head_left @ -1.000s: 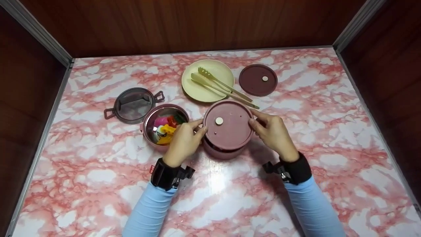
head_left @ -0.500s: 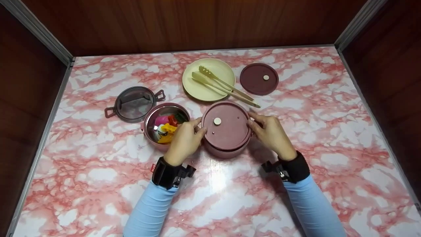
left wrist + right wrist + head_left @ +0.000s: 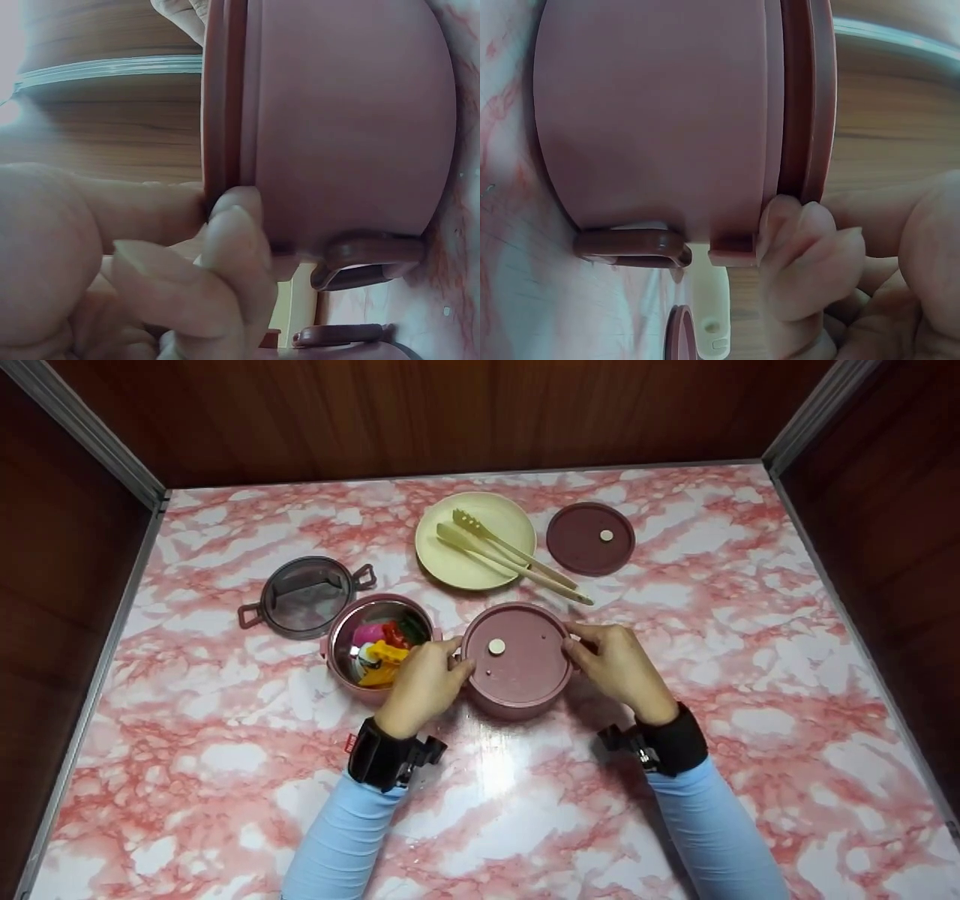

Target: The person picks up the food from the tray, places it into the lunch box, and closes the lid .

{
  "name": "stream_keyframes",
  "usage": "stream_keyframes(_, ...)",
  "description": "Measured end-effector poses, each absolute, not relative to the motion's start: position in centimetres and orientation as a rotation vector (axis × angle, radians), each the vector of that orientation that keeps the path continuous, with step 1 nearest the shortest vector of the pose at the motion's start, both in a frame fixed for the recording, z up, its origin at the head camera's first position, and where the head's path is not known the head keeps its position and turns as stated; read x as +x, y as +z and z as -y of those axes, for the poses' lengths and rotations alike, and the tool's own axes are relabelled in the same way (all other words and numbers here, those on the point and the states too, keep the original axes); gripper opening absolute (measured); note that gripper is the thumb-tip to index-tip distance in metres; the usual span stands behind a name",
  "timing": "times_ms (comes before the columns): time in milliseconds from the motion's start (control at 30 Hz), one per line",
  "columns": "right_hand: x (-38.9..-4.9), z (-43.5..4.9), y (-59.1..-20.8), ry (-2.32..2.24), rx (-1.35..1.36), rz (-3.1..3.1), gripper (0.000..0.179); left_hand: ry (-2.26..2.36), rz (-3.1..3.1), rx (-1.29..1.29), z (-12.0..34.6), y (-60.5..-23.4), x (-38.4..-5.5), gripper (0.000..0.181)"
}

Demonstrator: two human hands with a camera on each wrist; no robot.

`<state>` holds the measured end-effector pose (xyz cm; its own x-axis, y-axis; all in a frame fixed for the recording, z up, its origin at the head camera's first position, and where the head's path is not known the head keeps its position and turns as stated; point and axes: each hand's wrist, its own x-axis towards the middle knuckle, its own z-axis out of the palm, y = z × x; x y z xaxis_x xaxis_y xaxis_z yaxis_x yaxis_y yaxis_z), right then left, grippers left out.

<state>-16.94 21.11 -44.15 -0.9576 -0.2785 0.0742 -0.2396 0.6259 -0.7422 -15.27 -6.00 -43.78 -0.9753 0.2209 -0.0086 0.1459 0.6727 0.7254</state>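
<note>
A round dusty-pink lid with a white knob lies level on top of a pink pot. My left hand pinches the lid's left edge between thumb and fingers, its fingertips right at the pot's rim in the left wrist view. On the opposite side my right hand pinches the lid's right edge. The right wrist view shows the lid's rim close against the pot's upper edge, with a brown side handle below my fingers. The pot's inside is hidden under the lid.
Left of it stands a second pink pot, uncovered, with several colourful pieces inside. A glass lid with two handles lies beyond. Farther back are a pale yellow plate bearing kitchen utensils and a dark red lid.
The lid has come down from a tilt above the pot to lie level on its rim, shifting slightly left and toward me. Both hands stay at its edges.
</note>
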Motion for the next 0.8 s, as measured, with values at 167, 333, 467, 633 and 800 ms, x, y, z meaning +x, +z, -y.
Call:
stream_keyframes(167,-16.93,-21.09,-44.28,-1.242,-0.444,-2.776,0.032,1.186,-2.786,0.322,5.99,-43.97,-15.35,0.038)
stream_keyframes(333,-16.87,-21.06,-44.36,-1.185,-0.464,-2.825,0.032,1.166,-2.822,0.338,5.94,-44.09,-15.37,0.037)
stream_keyframes(467,-16.7,-21.01,-44.2,-1.214,-0.455,-2.804,0.031,1.189,-2.85,0.316,5.88,-44.03,-15.34,0.038)
stream_keyframes(633,-16.39,-20.98,-43.7,-1.289,-0.368,-2.733,0.027,1.228,-2.895,0.297,5.84,-43.85,-15.28,0.037)
stream_keyframes(800,-16.41,-20.96,-43.49,-1.209,-0.332,-2.815,0.023,1.178,-2.917,0.354,5.68,-43.99,-15.27,0.039)
